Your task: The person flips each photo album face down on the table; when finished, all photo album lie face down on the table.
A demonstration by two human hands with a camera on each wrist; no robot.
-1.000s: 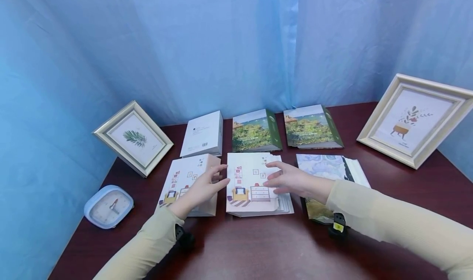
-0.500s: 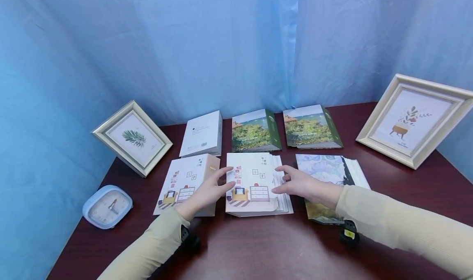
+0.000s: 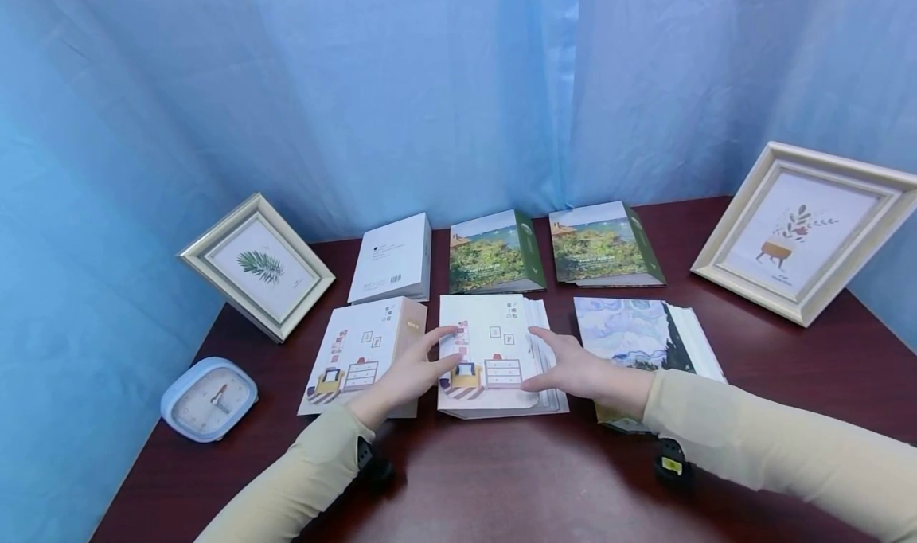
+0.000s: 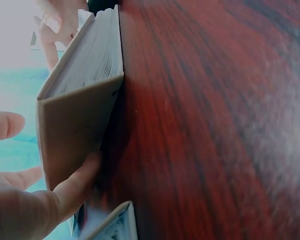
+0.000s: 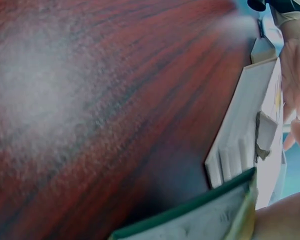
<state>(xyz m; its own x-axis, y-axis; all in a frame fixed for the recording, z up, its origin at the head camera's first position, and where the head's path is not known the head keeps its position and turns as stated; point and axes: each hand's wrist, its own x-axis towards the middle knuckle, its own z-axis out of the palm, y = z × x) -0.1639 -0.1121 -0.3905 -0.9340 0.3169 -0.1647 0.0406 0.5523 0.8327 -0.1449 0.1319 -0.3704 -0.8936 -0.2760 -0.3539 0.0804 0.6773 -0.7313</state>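
A white photo album (image 3: pixel 487 352) with a drawn armchair and dresser lies in the front row between both hands. My left hand (image 3: pixel 404 376) is at its left side, thumb and fingers spread. In the left wrist view the left thumb (image 4: pixel 77 187) lies against the album's plain spine (image 4: pixel 72 135). At the page side, my right hand (image 3: pixel 576 372) has its thumb and fingers apart near the album's edge. The right wrist view shows the page block (image 5: pixel 237 135) and a bent, ragged cover corner (image 5: pixel 265 132). Firm contact by the right fingers cannot be made out.
A matching album (image 3: pixel 354 352) lies left, a painted-cover album (image 3: pixel 630 328) right. Behind are a white album (image 3: pixel 390 260) and two landscape albums (image 3: pixel 483 256). Picture frames (image 3: pixel 258 268) (image 3: pixel 805 232) stand at both sides, and a blue clock (image 3: pixel 209 400) sits front left. Curtains hang behind.
My left hand has shifted a little right, over the album's left edge. The right hand drew back right, then came slightly left again. The albums show no clear movement.
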